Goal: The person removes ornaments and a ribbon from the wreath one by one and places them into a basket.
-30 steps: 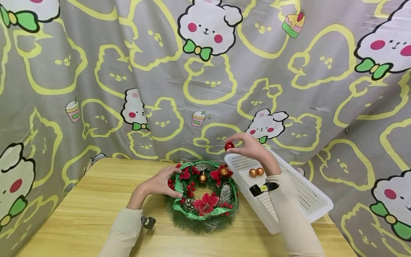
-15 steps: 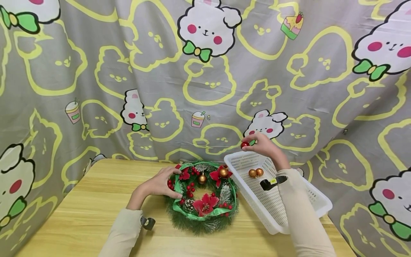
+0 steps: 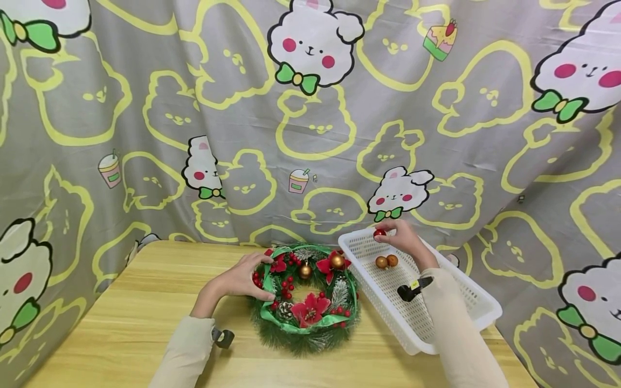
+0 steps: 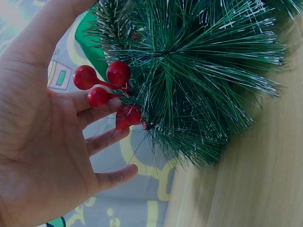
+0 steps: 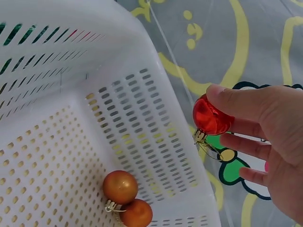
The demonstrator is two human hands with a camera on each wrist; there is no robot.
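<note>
A green Christmas wreath [image 3: 310, 338] lies on the table, dressed with red flowers, berries, a pinecone, green ribbon and gold balls. My left hand [image 3: 242, 277] rests on its left side, thumb and fingers spread apart; in the left wrist view the loosely extended fingers reach past red berries [image 4: 98, 97]. Over the far end of a white basket [image 3: 371, 302], my right hand [image 3: 401, 237] pinches a shiny red Christmas ball [image 5: 208, 117] between thumb and fingers. The ball's gold cap and string loop hang down in the right wrist view. Two gold-orange balls [image 5: 120, 187] lie inside the basket.
Right of the wreath, the basket stands slantwise on the wooden table [image 3: 145, 302], its perforated walls rising around the balls. A grey patterned curtain [image 3: 320, 178] hangs behind the table and along both sides. Each wrist carries a small black camera.
My right hand has moved right with the red ball, from above the wreath side to the basket's far end, and then lowered. My left hand and the wreath have stayed put.
</note>
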